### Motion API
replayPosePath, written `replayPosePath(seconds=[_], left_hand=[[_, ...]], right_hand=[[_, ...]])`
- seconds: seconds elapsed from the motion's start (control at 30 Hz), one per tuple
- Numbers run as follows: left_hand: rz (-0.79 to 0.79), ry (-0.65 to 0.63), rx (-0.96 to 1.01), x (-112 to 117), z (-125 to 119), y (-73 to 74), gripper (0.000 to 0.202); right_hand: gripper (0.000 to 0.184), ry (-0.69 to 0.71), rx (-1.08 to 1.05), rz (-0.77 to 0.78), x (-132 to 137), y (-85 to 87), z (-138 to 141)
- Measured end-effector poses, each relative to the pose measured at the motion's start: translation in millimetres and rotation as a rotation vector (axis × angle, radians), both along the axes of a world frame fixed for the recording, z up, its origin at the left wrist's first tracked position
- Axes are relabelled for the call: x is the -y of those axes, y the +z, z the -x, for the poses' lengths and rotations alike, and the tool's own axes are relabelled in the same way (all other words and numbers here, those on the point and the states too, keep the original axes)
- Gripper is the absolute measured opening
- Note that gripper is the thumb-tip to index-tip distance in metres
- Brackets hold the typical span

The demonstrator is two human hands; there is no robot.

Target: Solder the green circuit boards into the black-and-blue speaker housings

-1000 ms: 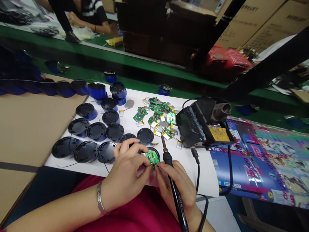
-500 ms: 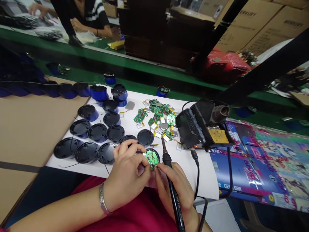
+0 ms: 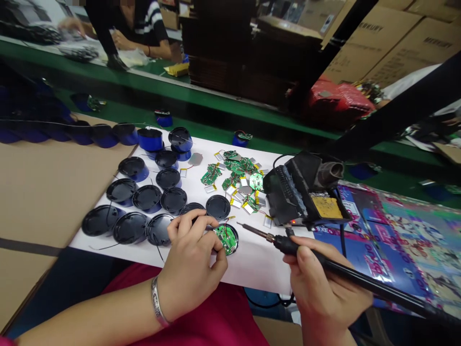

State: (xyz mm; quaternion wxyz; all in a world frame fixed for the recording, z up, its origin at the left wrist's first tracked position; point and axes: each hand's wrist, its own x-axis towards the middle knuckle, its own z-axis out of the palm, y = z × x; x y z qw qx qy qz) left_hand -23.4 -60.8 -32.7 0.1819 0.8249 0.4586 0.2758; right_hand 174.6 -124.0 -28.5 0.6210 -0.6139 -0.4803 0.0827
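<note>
My left hand (image 3: 190,262) pinches a round black base holding a green circuit board (image 3: 226,239) at the near edge of the white sheet (image 3: 259,262). My right hand (image 3: 322,288) grips a black soldering iron (image 3: 334,271) like a pen; its metal tip (image 3: 248,228) points left and hovers a short way right of the board, apart from it. A silver bracelet circles my left wrist.
Several black round bases with blue rims (image 3: 144,202) lie left of the board. A pile of green boards and small batteries (image 3: 237,180) sits behind it. A black soldering station (image 3: 302,190) stands at right. A co-worker (image 3: 144,29) sits beyond the green conveyor (image 3: 216,108).
My right hand has drawn back to the right and swung the soldering iron from upright to nearly level, tip leaving the board. My left hand stays on the base.
</note>
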Motion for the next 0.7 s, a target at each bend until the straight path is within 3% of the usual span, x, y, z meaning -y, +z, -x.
replayPosePath(seconds=[0.07,0.27,0.7], left_hand=[[-0.005,0.002,-0.001,0.9,-0.2,-0.2,0.014],[-0.006,0.013,-0.011,0.5,-2.6,-1.9,0.011],[0.016,0.002,-0.019,0.1,-4.0,-0.3,0.011]], right_hand=[[0.003,0.037,0.057,-0.016,-1.3,5.0,-4.2],[0.013,0.360,0.082,0.010,-1.8,15.3,-1.9],[0.016,0.428,0.106,0.082,2.7,10.7,2.3]])
